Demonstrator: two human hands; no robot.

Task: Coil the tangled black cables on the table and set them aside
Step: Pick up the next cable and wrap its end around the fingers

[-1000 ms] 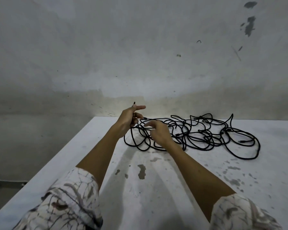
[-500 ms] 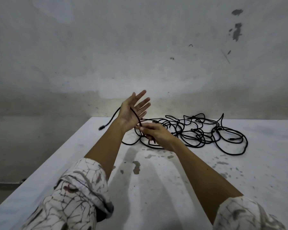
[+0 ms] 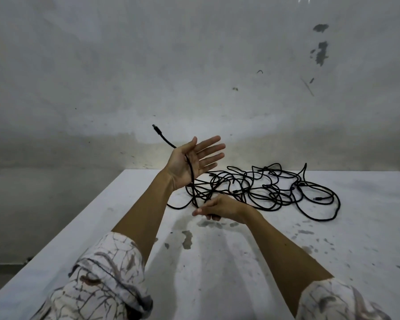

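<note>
Black cables point(image 3: 263, 188) lay tangled near the table's point(image 3: 217, 262) far edge, looking soft and light.
The left hand point(image 3: 189, 162) had straight, spread fingers with the cord over its palm; the right hand point(image 3: 219, 207) pinched it, a good holding spot.

Single head view, looking forward and down, close over table point(image 3: 217, 262), facing wall point(image 3: 125, 65).

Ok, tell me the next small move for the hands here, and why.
Probably bring the right hand up and over the left hand to lay the first loop. The cable already runs across the open left palm, its plug end sticking up behind, while the right hand pinches the strand lower down. The tangle lies uncoiled on the table.
</note>
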